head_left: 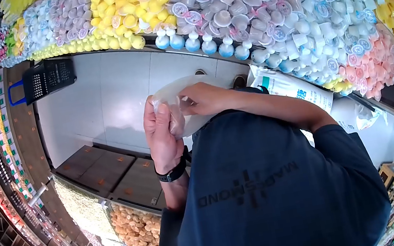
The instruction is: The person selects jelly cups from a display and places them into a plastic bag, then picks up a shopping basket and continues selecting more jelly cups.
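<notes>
A thin, translucent plastic bag [185, 84] hangs between my two hands in front of my chest. My left hand [160, 129], with a black watch on its wrist, grips the bag's left edge, thumb pressed against the fingers. On the other side my right hand [206, 97] has its fingers curled at the bag's edge, thumb and fingertips closed on the plastic. Part of the bag is hidden behind my right hand. Nothing shows inside the bag.
Heaped small cups in grey [236, 2], yellow [131, 3] and pale blue cover the counter ahead. A black shopping basket [49, 78] stands on the floor at left. Brown cabinets [94, 165] and a bin of brown pieces [134, 229] are nearby. White sacks [291, 90] lie at right.
</notes>
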Demonstrator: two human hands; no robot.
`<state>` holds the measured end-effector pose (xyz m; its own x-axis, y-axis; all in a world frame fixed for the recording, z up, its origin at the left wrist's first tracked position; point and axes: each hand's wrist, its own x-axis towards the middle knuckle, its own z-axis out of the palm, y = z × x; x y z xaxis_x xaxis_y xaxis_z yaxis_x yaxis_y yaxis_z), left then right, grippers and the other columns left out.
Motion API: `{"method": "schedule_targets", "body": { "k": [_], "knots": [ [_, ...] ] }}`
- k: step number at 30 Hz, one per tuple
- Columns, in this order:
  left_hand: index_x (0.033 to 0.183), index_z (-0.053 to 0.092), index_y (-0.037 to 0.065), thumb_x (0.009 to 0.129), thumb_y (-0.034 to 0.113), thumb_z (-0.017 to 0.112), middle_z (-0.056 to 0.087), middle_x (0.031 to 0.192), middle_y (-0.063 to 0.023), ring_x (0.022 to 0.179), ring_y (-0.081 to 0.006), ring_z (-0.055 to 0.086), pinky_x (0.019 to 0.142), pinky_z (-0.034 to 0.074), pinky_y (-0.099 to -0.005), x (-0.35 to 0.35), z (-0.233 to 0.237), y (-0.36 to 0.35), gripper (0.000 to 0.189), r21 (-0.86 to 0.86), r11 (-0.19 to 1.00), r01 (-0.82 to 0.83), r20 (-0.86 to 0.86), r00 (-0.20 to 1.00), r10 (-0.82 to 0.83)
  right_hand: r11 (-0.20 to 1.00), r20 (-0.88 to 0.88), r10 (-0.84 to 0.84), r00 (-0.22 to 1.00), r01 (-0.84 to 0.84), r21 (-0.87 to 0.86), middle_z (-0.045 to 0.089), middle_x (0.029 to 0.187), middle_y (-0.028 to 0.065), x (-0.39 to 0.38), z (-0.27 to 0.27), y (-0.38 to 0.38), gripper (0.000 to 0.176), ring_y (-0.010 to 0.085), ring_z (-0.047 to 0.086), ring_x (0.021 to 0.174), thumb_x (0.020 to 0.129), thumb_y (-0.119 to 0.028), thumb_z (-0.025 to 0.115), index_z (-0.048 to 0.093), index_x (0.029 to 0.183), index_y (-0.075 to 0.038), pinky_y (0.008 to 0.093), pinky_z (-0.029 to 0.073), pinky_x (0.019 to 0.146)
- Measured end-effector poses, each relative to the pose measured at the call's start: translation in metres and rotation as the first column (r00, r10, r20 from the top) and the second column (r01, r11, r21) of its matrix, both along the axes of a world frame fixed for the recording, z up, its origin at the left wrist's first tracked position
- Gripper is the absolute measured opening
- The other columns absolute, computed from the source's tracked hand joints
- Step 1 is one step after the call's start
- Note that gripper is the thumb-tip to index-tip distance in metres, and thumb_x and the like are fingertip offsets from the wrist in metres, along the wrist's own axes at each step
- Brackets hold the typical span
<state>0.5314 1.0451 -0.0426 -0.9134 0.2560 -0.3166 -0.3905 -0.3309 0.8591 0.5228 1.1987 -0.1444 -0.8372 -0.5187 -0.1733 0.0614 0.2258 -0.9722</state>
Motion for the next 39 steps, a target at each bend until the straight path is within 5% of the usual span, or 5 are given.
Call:
{"method": "schedule_targets", "body": {
  "k": [12, 14, 24, 30, 39],
  "knots": [
    [0.111, 0.051, 0.008, 0.102, 0.022, 0.050, 0.044, 0.064, 0.0054, 0.048, -0.0029, 0.031, 0.045, 0.024, -0.0203, 0.002, -0.006, -0.012, 0.017, 0.057, 0.997, -0.050, -0.029, 0.998, 0.052, 0.913, 0.422, -0.101, 0.901, 0.252, -0.319, 0.069, 0.087, 0.0184, -0.024, -0.052, -0.030, 0.033, 0.0290, 0.066, 0.076, 0.087, -0.028, 0.065, 0.067, 0.100, 0.002, 0.0362, 0.051, 0.074],
    [0.109, 0.051, 0.009, 0.103, 0.022, 0.050, 0.043, 0.064, 0.0054, 0.049, -0.0030, 0.031, 0.045, 0.024, -0.0204, -0.002, -0.004, -0.008, 0.015, 0.003, 0.984, -0.181, -0.031, 0.983, 0.181, 0.992, -0.167, 0.123, 0.978, -0.119, 0.037, 0.068, 0.087, 0.0167, -0.029, -0.054, -0.026, 0.028, 0.0324, 0.065, 0.079, 0.087, -0.024, 0.062, 0.067, 0.104, -0.002, 0.0397, 0.050, 0.076],
    [0.121, 0.047, 0.008, 0.103, 0.013, 0.046, 0.042, 0.066, 0.0069, 0.049, -0.0017, 0.034, 0.042, 0.029, -0.0184, 0.000, -0.006, -0.036, 0.019, 0.156, 0.945, -0.288, 0.144, 0.953, 0.266, 0.943, -0.263, 0.301, 0.917, -0.245, 0.224, 0.064, 0.111, 0.0159, -0.019, 0.044, 0.095, 0.031, 0.0330, 0.062, 0.102, 0.092, -0.020, 0.063, 0.062, 0.120, -0.006, 0.0421, 0.050, 0.088],
    [0.096, 0.046, 0.010, 0.105, 0.018, 0.045, 0.038, 0.058, 0.0051, 0.044, -0.0029, 0.029, 0.041, 0.023, -0.0209, -0.005, -0.014, -0.029, 0.012, 0.242, 0.955, -0.172, 0.028, 0.985, 0.171, 0.925, -0.529, -0.114, 0.841, 0.283, 0.251, 0.067, 0.102, 0.0095, -0.077, 0.155, 0.197, 0.024, 0.0228, 0.067, 0.091, 0.091, -0.020, 0.066, 0.065, 0.111, -0.006, 0.0345, 0.053, 0.077],
    [0.095, 0.049, 0.009, 0.103, 0.020, 0.049, 0.043, 0.064, 0.0047, 0.055, -0.0038, 0.037, 0.051, 0.032, -0.0214, -0.018, -0.007, -0.027, 0.014, 0.127, 0.961, -0.246, 0.040, 0.969, 0.243, 0.201, -0.944, -0.276, 0.181, 0.971, 0.128, 0.070, 0.097, 0.0168, -0.267, 0.235, 0.376, 0.030, 0.0319, 0.068, 0.090, 0.082, -0.022, 0.068, 0.067, 0.105, -0.003, 0.0412, 0.055, 0.079]
  ]
}}
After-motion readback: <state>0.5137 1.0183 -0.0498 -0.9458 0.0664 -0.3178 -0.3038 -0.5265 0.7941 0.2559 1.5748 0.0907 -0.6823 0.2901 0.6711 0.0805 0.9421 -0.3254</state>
